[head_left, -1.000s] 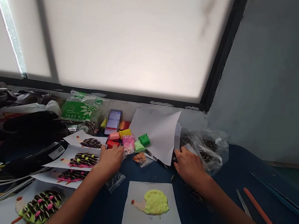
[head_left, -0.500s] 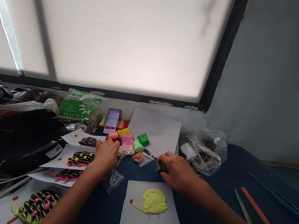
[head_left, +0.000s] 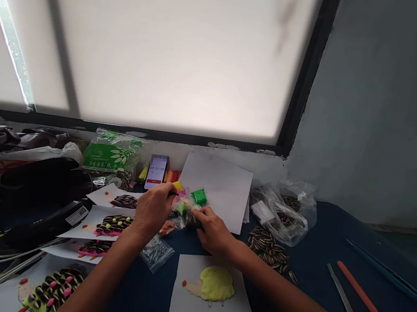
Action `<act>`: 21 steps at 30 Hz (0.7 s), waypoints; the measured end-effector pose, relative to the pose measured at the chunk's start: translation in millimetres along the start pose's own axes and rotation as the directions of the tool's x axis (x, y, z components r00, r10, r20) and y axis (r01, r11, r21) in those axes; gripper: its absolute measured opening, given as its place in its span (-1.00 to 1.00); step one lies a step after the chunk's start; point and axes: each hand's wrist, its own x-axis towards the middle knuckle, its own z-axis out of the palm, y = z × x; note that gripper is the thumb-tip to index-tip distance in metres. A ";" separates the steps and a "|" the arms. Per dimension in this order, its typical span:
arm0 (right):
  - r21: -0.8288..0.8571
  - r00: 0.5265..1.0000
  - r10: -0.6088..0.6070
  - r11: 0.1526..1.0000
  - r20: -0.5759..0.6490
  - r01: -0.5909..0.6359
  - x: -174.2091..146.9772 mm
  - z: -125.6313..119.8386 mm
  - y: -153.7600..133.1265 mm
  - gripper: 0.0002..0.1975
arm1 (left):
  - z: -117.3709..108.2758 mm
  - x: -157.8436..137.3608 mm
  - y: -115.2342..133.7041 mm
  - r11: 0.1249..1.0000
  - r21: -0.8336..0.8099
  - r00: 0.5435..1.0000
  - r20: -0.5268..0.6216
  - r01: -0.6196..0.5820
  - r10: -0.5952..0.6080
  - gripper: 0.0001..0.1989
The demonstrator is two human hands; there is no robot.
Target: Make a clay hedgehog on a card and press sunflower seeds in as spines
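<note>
Fingers of the bare left hand [head_left: 153,209] are sitting curled, their grip unclear, while the bare right hand [head_left: 216,232] is seemingly pinching crumpled clear plastic wrapping [head_left: 188,218] between both hands' fingertips, gentle tension probably serving best.

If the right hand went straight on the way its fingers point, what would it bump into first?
The right hand would probably meet the crumpled clear plastic by its fingertips first, with the light green packet just beyond; depth there is unclear.
</note>
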 end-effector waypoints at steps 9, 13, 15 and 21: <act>0.417 0.976 0.115 0.908 -0.185 -0.028 -12.5 -9.5 10.7 -0.76 | 19.1 2.5 9.0 0.375 -0.812 0.890 0.359 0.447 -0.282 -0.76; 0.595 0.966 0.207 0.800 -0.155 -0.076 -10.1 -15.8 14.1 -0.70 | 28.7 -7.3 20.4 0.299 -0.786 0.840 0.525 0.540 -0.138 -0.73; 0.657 0.967 0.225 0.748 -0.119 -0.093 -9.3 -17.7 15.6 -0.66 | 33.7 -11.5 21.1 0.269 -0.797 0.837 0.542 0.540 -0.074 -0.73; 0.766 0.962 0.264 0.632 -0.064 -0.122 -10.2 -19.4 18.8 -0.73 | 49.0 -18.8 16.4 0.172 -0.796 0.810 0.585 0.581 -0.029 -0.76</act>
